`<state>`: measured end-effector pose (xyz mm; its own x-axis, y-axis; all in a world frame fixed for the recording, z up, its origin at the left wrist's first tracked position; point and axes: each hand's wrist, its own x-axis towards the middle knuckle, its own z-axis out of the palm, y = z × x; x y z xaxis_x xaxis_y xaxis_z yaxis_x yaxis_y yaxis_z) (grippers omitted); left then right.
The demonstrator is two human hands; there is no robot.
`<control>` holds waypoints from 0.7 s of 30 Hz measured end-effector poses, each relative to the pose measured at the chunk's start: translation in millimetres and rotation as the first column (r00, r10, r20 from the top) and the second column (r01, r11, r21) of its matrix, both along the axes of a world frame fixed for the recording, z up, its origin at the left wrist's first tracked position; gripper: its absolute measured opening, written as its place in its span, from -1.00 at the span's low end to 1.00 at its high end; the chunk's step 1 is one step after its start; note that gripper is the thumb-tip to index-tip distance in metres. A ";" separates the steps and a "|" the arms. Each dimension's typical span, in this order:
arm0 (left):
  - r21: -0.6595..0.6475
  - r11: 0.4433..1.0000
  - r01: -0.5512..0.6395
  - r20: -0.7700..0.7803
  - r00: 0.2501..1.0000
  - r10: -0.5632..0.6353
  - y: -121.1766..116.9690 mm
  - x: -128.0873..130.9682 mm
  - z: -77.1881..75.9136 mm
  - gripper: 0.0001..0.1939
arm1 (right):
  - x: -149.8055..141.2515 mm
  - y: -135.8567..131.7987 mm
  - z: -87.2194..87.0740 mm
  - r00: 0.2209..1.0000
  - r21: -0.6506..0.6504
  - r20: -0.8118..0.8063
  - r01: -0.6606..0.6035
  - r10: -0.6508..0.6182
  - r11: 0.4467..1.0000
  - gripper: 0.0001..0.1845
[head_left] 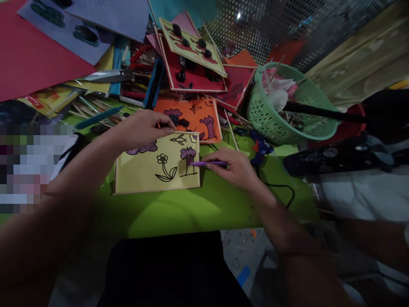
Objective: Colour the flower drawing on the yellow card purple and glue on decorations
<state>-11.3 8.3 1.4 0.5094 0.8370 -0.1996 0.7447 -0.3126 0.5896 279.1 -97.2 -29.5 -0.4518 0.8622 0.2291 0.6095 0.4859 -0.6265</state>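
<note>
Behind yellow card (pixel 150 167), orange card (pixel 195 118)

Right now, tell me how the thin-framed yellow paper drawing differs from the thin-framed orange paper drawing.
The thin-framed yellow paper drawing lies in front; the thin-framed orange paper drawing lies behind, partly covered. The yellow one's tree trunk shows bare paper; the orange one's is filled purple. The purple pen in the right hand points onto the yellow one, not the orange. Both have a black-outlined bird and purple tree crown.
</note>
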 end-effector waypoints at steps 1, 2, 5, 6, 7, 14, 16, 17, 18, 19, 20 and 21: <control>-0.006 1.000 0.005 0.005 1.000 -0.005 -0.5 0.0 0.7 -0.58 | -0.2 0.1 -0.1 1.000 0.000 0.000 -0.005 0.005 1.000 -0.86; -0.010 1.000 0.004 0.008 1.000 -0.004 -0.9 0.0 1.0 -0.58 | -0.4 0.2 -0.3 1.000 0.006 -0.003 -0.004 0.004 1.000 -0.86; -0.010 1.000 -0.022 0.006 1.000 0.022 0.3 0.4 -0.5 -0.61 | -1.0 0.7 -0.7 1.000 0.027 -0.006 0.001 -0.001 1.000 -0.86; -0.006 1.000 -0.025 0.003 1.000 0.025 1.3 0.4 -1.7 -0.62 | -1.1 0.8 -0.9 1.000 0.024 -0.006 -0.008 0.008 1.000 -0.86; 0.001 1.000 -0.020 0.003 1.000 0.020 2.4 0.2 -3.0 -0.62 | -1.1 0.8 -1.0 1.000 0.020 -0.008 -0.015 0.015 1.000 -0.86; -0.024 0.999 -0.038 -0.018 0.999 0.037 -0.5 0.0 -0.7 -0.60 | -0.3 -0.3 -0.6 1.000 -0.011 0.000 -0.021 0.021 1.000 -0.87; -0.016 0.999 -0.028 -0.024 0.999 0.027 -3.0 0.6 1.9 -0.60 | -0.4 -0.6 0.6 1.000 -0.013 -0.013 -0.028 0.028 1.000 -0.87; -0.008 1.000 -0.018 -0.022 1.000 0.017 -3.5 0.6 2.4 -0.61 | -0.6 -0.8 1.5 0.999 -0.012 -0.018 -0.030 0.030 0.999 -0.86; -0.003 1.000 -0.013 -0.019 1.000 0.012 -3.3 0.4 2.2 -0.61 | -0.8 -1.1 2.4 0.999 -0.015 -0.019 -0.033 0.033 0.999 -0.86; -0.006 1.000 -0.012 -0.018 1.000 0.012 -2.6 0.0 1.5 -0.61 | -1.1 -1.4 3.4 0.999 -0.021 -0.015 -0.036 0.036 0.999 -0.86; -0.009 1.000 -0.010 -0.014 1.000 0.010 -1.3 -0.6 0.2 -0.61 | -1.4 -1.7 4.3 0.999 -0.031 -0.007 -0.040 0.040 0.999 -0.86; -0.009 1.000 -0.007 -0.012 1.000 0.007 0.1 -1.2 -1.2 -0.61 | -1.7 -1.9 5.1 0.999 -0.038 0.000 -0.041 0.041 0.998 -0.86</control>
<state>-12.5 8.4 0.3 0.5008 0.8390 -0.2128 0.7539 -0.3020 0.5835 277.4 -99.1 -24.4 -0.4875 0.8508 0.1962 0.5899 0.4866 -0.6444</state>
